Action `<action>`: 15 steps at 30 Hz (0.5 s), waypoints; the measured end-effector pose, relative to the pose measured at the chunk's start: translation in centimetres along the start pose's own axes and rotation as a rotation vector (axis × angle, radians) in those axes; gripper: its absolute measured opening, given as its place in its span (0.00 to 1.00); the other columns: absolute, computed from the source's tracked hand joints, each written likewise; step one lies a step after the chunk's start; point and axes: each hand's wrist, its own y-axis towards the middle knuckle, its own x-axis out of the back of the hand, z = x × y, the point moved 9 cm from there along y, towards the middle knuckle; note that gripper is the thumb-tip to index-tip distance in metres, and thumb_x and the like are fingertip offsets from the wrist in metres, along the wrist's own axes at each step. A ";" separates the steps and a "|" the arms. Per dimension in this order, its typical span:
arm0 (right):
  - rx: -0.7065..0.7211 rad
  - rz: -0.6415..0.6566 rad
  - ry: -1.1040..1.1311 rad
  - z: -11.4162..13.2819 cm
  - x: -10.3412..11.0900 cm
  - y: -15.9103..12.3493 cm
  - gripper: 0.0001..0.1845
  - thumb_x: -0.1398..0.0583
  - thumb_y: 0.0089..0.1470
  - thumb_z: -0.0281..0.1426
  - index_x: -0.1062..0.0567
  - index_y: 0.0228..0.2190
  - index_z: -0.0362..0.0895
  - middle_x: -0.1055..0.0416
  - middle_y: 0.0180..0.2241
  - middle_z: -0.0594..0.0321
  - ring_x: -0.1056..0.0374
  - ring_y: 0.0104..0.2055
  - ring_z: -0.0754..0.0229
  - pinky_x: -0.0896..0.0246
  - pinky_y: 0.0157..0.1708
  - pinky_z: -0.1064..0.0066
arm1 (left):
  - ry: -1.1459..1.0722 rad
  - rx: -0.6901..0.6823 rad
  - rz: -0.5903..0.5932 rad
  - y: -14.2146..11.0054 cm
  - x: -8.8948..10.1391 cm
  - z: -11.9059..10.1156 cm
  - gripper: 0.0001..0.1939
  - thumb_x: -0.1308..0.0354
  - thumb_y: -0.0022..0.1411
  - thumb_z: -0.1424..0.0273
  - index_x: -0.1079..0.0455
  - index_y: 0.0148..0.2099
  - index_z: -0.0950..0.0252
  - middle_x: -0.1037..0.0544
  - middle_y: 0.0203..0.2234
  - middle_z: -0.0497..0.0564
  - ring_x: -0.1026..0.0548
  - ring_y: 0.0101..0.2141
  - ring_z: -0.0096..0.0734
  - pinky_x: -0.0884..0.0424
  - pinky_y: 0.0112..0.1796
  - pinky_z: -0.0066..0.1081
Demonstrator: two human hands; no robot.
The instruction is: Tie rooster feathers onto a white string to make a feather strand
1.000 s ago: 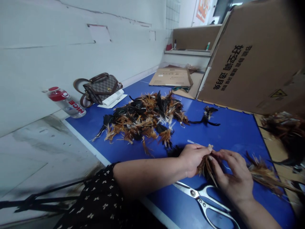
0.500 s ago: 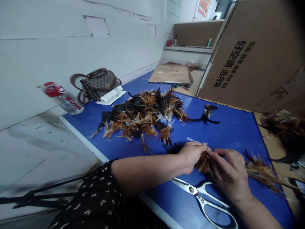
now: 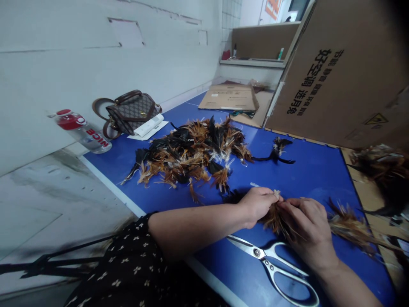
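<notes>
My left hand (image 3: 257, 204) and my right hand (image 3: 306, 228) meet over the blue table top (image 3: 313, 175), both closed on a small bundle of brown feathers (image 3: 275, 219) held between them. The fingertips pinch together at the quill ends. A large pair of metal scissors (image 3: 271, 264) lies on the table just below my hands. More brown feathers (image 3: 349, 228) trail to the right of my right hand.
A big pile of black and orange feathers (image 3: 191, 155) lies mid-table, with a small tuft (image 3: 277, 151) beyond. A water bottle (image 3: 81, 130), a handbag (image 3: 131, 111) and white paper (image 3: 149, 126) sit at the left. A large cardboard box (image 3: 345, 76) stands at the right, a flat carton (image 3: 231, 98) farther back.
My hands have stayed closed on the feather bundle, with fingers shifting slightly. The view has drifted a little; nothing else has moved.
</notes>
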 end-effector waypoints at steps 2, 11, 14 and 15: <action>-0.002 0.007 0.002 0.1 0.0 0.0 0.12 0.35 0.72 0.25 0.22 0.53 0.49 0.20 0.46 0.56 0.25 0.44 0.51 0.33 0.57 0.48 | -0.004 -0.004 0.014 0.0 -0.1 0.0 0.10 0.29 0.62 0.64 0.20 0.39 0.67 0.20 0.31 0.49 0.25 0.35 0.32 0.30 0.45 0.35; -0.115 -0.091 0.002 -0.8 -0.1 -0.4 0.06 0.37 0.73 0.25 0.26 0.46 0.49 0.21 0.42 0.58 0.25 0.44 0.50 0.31 0.55 0.50 | 0.019 -0.021 0.073 0.2 -0.6 -0.1 0.17 0.25 0.62 0.59 0.23 0.38 0.67 0.22 0.27 0.46 0.28 0.30 0.26 0.31 0.40 0.32; -0.180 -0.157 0.020 -1.3 0.1 -0.5 0.04 0.39 0.74 0.27 0.27 0.45 0.49 0.23 0.41 0.58 0.25 0.44 0.51 0.30 0.50 0.54 | 0.029 -0.031 0.085 0.0 -0.8 -0.3 0.19 0.23 0.62 0.57 0.23 0.39 0.67 0.22 0.28 0.46 0.28 0.29 0.25 0.32 0.37 0.30; -0.204 -0.171 0.028 -1.4 0.2 -0.6 0.03 0.39 0.74 0.28 0.27 0.44 0.49 0.23 0.41 0.58 0.25 0.43 0.51 0.30 0.48 0.56 | 0.044 -0.037 0.087 -0.1 -0.8 -0.4 0.19 0.23 0.62 0.56 0.22 0.40 0.67 0.22 0.28 0.46 0.28 0.29 0.25 0.33 0.36 0.30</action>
